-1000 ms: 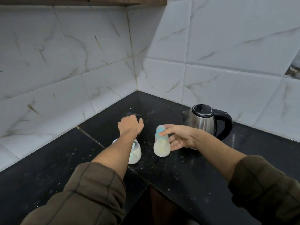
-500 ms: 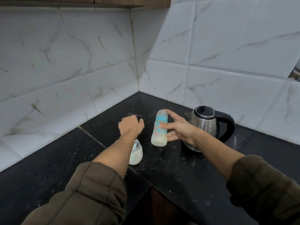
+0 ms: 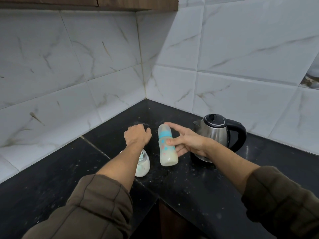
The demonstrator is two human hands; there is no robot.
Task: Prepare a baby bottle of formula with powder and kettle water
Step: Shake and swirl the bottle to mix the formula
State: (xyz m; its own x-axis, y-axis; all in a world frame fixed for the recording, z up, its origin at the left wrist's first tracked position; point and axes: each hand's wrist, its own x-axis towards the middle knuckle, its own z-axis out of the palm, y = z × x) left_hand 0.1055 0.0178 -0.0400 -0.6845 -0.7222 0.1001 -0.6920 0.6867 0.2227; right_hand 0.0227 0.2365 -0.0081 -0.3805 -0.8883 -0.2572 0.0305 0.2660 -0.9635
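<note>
A: Step? Grip?
B: I'm judging mixing. Right hand (image 3: 188,142) is clasping the capped baby bottle (image 3: 166,145), milky, translucent plastic, tilted mid-counter, left of the steel kettle (image 3: 214,133).
A: Left?
B: Left hand (image 3: 137,136) is fisted, empty, hovering above the glass powder jar (image 3: 143,165). Next: I'm guessing standing it upright.

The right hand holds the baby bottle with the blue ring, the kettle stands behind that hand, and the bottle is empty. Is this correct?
Not quite. The baby bottle is not empty: the head view shows pale, milky liquid filling its lower part. The rest holds: the right hand grips it, and the kettle stands behind that hand.
</note>
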